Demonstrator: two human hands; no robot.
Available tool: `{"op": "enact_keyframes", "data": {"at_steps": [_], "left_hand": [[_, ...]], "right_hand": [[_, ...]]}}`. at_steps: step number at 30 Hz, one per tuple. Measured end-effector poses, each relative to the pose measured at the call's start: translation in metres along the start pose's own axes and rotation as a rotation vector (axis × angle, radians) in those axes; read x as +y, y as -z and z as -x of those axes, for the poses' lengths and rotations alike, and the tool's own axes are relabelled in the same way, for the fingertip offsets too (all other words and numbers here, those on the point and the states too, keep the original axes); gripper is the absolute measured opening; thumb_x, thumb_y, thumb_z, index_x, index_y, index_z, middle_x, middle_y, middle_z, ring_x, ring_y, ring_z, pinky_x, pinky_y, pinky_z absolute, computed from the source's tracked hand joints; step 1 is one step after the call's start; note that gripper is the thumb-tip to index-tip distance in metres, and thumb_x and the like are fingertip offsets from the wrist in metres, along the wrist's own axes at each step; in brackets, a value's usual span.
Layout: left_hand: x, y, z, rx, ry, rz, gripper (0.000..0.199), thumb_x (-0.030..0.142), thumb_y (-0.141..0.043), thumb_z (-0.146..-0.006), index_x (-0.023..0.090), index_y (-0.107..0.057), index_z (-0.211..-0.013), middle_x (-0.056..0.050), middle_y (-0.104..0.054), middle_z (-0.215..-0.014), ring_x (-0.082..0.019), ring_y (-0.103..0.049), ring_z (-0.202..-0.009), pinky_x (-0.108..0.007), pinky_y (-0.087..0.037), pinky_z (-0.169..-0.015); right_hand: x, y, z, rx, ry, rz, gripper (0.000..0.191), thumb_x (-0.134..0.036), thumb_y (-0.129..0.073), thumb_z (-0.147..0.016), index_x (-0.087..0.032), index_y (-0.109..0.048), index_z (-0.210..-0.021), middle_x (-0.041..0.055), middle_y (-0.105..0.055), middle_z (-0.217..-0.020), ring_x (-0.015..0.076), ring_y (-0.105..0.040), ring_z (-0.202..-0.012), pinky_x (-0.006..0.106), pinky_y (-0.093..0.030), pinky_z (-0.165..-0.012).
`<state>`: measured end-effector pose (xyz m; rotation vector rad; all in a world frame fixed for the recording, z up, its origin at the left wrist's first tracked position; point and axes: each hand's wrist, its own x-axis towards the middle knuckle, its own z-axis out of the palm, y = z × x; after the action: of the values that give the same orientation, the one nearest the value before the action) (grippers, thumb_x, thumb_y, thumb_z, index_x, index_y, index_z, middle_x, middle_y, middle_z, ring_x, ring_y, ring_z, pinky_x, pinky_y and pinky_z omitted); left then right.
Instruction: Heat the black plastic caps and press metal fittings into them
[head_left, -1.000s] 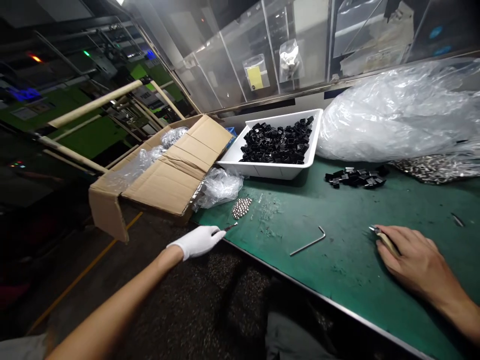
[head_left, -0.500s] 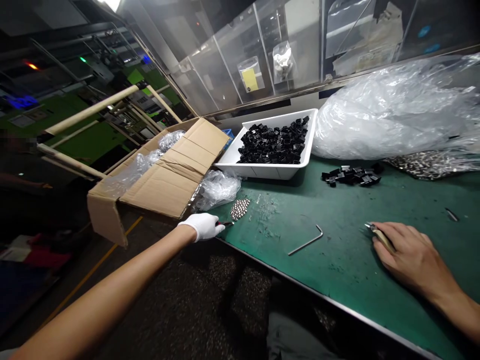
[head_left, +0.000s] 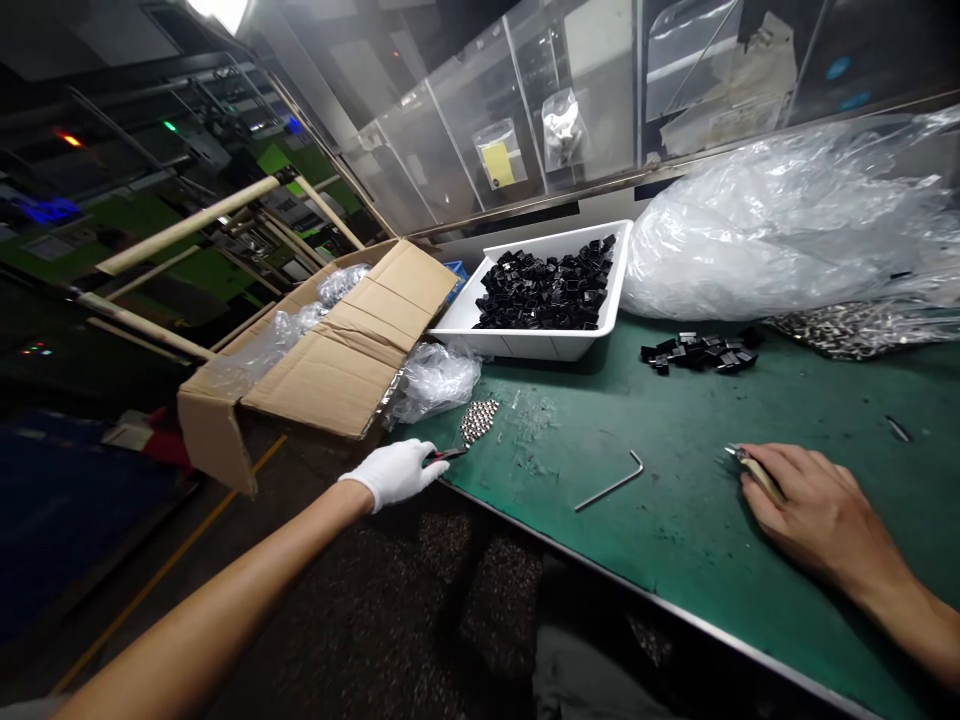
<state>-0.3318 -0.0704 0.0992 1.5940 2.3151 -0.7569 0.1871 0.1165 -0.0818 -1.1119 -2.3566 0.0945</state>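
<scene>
My left hand (head_left: 397, 473), in a white glove, is closed on a small red-handled tool (head_left: 447, 455) at the table's edge. The tool's tip lies just below a cluster of small shiny metal pieces (head_left: 478, 422). My bare right hand (head_left: 814, 505) rests on the green table at the right, its fingers wrapped round a tan-handled tool (head_left: 763, 480) with a metal tip. Between the hands lies an L-shaped hex key (head_left: 611, 482). Farther back is a loose pile of black parts (head_left: 701, 352).
A white tray (head_left: 525, 345) of black parts stands at the back, beside an open cardboard box (head_left: 337, 350) on the left. Large clear plastic bags (head_left: 750, 230) fill the back right. A small dark object (head_left: 898, 429) lies at the far right.
My left hand has drawn back slightly left and down, still holding the red-handled tool. My right hand has stayed nearly still. The person at the far left is no longer visible.
</scene>
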Motion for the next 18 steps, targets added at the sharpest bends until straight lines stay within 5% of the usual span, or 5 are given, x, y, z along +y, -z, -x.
{"op": "enact_keyframes", "data": {"at_steps": [7,18], "left_hand": [[0.004,-0.026,-0.006,0.098,-0.083,0.050,0.057,0.063,-0.038,-0.096,0.020,-0.068,-0.118,-0.014,-0.070,-0.112,-0.030,-0.069,-0.100,-0.036,-0.049,-0.083],[-0.005,-0.040,-0.022,0.186,-0.093,0.092,0.053,0.060,-0.039,-0.097,0.020,-0.068,-0.116,-0.013,-0.070,-0.110,-0.030,-0.069,-0.097,-0.037,-0.049,-0.084]], "right_hand": [[-0.001,0.000,-0.001,0.017,0.000,0.010,0.033,-0.038,-0.047,-0.097,-0.023,-0.062,-0.122,0.0076,-0.069,-0.116,0.0282,-0.062,-0.098,0.041,-0.043,-0.081],[-0.001,-0.003,-0.002,0.014,-0.006,-0.023,0.033,-0.035,-0.050,-0.095,-0.022,-0.062,-0.123,0.0080,-0.068,-0.115,0.0277,-0.062,-0.100,0.041,-0.043,-0.082]]}}
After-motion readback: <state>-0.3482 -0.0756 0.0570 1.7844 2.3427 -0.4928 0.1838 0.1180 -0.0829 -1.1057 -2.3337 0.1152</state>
